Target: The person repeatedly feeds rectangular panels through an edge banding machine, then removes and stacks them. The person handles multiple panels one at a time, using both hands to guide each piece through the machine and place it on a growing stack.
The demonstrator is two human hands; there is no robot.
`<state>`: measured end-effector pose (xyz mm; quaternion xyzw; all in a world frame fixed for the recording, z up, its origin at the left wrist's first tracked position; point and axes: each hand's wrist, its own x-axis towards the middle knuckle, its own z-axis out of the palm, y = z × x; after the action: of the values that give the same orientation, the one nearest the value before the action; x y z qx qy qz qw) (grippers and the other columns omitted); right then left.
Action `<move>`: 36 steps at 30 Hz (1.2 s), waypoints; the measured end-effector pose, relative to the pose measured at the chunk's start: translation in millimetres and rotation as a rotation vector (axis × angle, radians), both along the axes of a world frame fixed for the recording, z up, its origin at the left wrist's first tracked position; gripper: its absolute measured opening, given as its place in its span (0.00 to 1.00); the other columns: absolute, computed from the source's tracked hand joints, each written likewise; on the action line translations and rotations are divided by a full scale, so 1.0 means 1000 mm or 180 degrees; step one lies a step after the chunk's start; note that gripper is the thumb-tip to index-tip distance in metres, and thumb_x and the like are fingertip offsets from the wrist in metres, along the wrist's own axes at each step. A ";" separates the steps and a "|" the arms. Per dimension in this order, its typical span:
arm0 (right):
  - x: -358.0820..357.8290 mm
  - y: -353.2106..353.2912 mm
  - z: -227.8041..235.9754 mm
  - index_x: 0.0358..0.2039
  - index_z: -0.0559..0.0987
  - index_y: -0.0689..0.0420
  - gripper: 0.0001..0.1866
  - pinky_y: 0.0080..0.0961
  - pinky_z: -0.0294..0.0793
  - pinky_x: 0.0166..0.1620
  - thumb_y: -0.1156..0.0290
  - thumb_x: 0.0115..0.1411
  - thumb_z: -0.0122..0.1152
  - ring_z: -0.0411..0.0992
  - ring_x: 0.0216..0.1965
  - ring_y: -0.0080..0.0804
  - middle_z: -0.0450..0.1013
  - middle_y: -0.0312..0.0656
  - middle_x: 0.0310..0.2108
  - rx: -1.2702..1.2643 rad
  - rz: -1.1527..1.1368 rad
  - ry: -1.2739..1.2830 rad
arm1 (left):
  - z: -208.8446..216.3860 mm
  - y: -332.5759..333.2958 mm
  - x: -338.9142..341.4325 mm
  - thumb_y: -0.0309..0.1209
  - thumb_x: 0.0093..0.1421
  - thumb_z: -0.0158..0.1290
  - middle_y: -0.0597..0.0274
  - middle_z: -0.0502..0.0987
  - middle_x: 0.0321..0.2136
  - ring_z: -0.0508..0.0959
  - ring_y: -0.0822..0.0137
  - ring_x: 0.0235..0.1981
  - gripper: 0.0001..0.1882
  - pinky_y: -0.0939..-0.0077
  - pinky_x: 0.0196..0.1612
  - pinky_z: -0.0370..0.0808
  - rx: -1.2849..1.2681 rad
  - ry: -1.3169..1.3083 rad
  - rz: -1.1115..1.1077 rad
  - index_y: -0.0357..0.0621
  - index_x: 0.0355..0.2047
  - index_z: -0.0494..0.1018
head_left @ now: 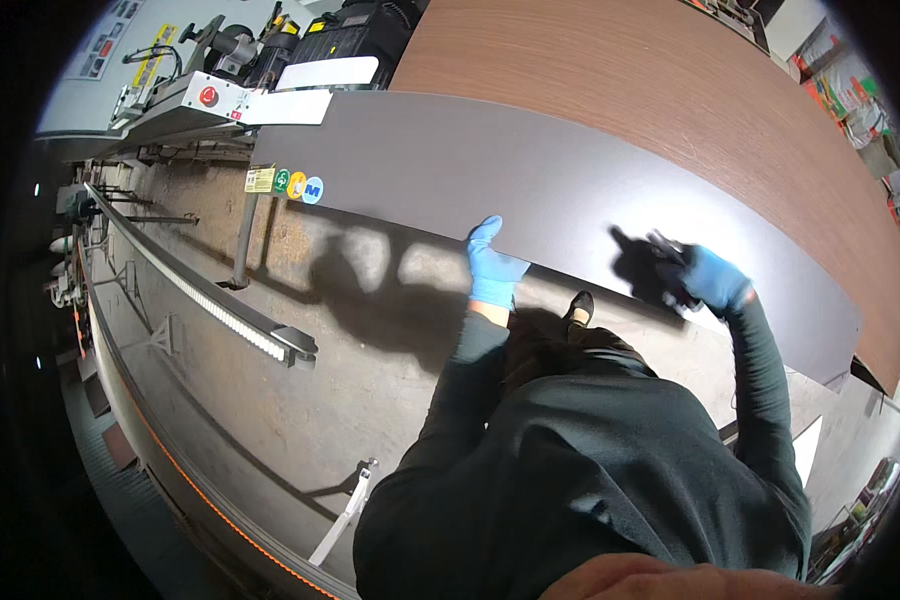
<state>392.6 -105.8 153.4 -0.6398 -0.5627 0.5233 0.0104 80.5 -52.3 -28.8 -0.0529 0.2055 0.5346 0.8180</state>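
A long grey panel [420,140] stretches across in front of me, with a label and round stickers at its left end. At its near edge, my left hand [492,272], in a blue glove, grips the panel with the thumb on top; the fingers are out of sight below the edge. Farther right, my right hand [715,281], also in a blue glove, is closed around a small dark hand tool [676,272] with a shiny part. Motion blurs the tool, so its kind is unclear. It is over the near edge of the panel, its shadow falling beside it.
Beyond the panel lies a large brown wood-grain board [610,70]. A machine with a red button [208,96] and a black motor [355,45] stands at the upper left. A roller rail [230,310] and a white metal leg [342,520] are at the left above the concrete floor.
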 end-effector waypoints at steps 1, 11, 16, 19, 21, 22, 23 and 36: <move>0.026 -0.038 0.010 0.58 0.73 0.60 0.23 0.20 0.71 0.18 0.61 0.68 0.55 0.72 0.16 0.23 0.76 0.41 0.20 -0.0334 -0.0886 0.0174 | 0.005 -0.005 0.005 0.34 0.55 0.54 0.54 0.74 0.54 0.72 0.50 0.56 0.27 0.50 0.62 0.67 -0.0208 -0.0010 -0.0056 0.42 0.56 0.71; 0.225 -0.443 -0.179 0.41 0.74 0.56 0.12 0.24 0.73 0.30 0.60 0.67 0.56 0.76 0.30 0.30 0.77 0.45 0.33 0.0986 -0.4406 0.0926 | 0.003 -0.023 0.047 0.33 0.52 0.55 0.53 0.74 0.53 0.71 0.50 0.56 0.26 0.52 0.63 0.66 -0.0545 -0.0139 -0.0257 0.39 0.53 0.72; 0.211 -0.525 -0.252 0.51 0.75 0.60 0.15 0.39 0.80 0.50 0.65 0.68 0.53 0.77 0.47 0.43 0.74 0.55 0.50 0.1166 -0.7124 0.2483 | 0.003 -0.003 0.042 0.34 0.53 0.53 0.51 0.72 0.57 0.69 0.48 0.60 0.29 0.48 0.66 0.62 -0.0077 -0.0132 -0.0351 0.39 0.57 0.70; 0.178 -0.428 -0.244 0.50 0.67 0.55 0.13 0.48 0.80 0.54 0.68 0.68 0.56 0.73 0.55 0.58 0.72 0.44 0.48 0.1940 -0.6360 0.3181 | 0.012 0.003 0.044 0.34 0.54 0.53 0.51 0.72 0.57 0.69 0.48 0.60 0.30 0.48 0.66 0.61 -0.0032 -0.0038 -0.0462 0.39 0.58 0.69; 0.168 -0.351 -0.226 0.53 0.69 0.54 0.14 0.42 0.79 0.56 0.67 0.69 0.55 0.68 0.61 0.58 0.70 0.47 0.50 0.2467 -0.5698 0.3453 | 0.017 -0.001 0.049 0.34 0.53 0.53 0.51 0.72 0.57 0.69 0.48 0.59 0.30 0.48 0.66 0.62 -0.0342 0.0091 -0.0309 0.39 0.57 0.69; 0.167 -0.336 -0.206 0.54 0.69 0.53 0.15 0.39 0.78 0.56 0.66 0.70 0.53 0.67 0.61 0.58 0.70 0.48 0.52 0.2020 -0.5559 0.3535 | 0.017 -0.006 0.053 0.32 0.52 0.53 0.51 0.73 0.55 0.70 0.49 0.58 0.29 0.49 0.65 0.64 -0.0649 -0.0075 -0.0362 0.39 0.56 0.69; 0.174 -0.312 -0.195 0.55 0.69 0.53 0.15 0.35 0.78 0.56 0.65 0.70 0.52 0.68 0.60 0.55 0.70 0.49 0.54 0.1760 -0.5125 0.3800 | 0.017 -0.014 0.055 0.31 0.52 0.53 0.52 0.73 0.55 0.71 0.50 0.58 0.28 0.51 0.64 0.65 -0.0565 -0.0054 -0.0387 0.39 0.56 0.70; 0.348 -0.280 -0.227 0.54 0.78 0.54 0.16 0.18 0.79 0.36 0.63 0.69 0.55 0.75 0.37 0.23 0.78 0.40 0.46 0.2041 -0.4410 0.2769 | -0.067 -0.159 0.071 0.25 0.61 0.49 0.53 0.78 0.46 0.78 0.58 0.48 0.15 0.62 0.51 0.76 0.1505 0.3965 0.0258 0.36 0.47 0.73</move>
<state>740.3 -385.4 -74.0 -0.5477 -0.1139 0.4134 0.7185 151.8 -211.6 -96.2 0.4389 0.5147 0.5262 0.5153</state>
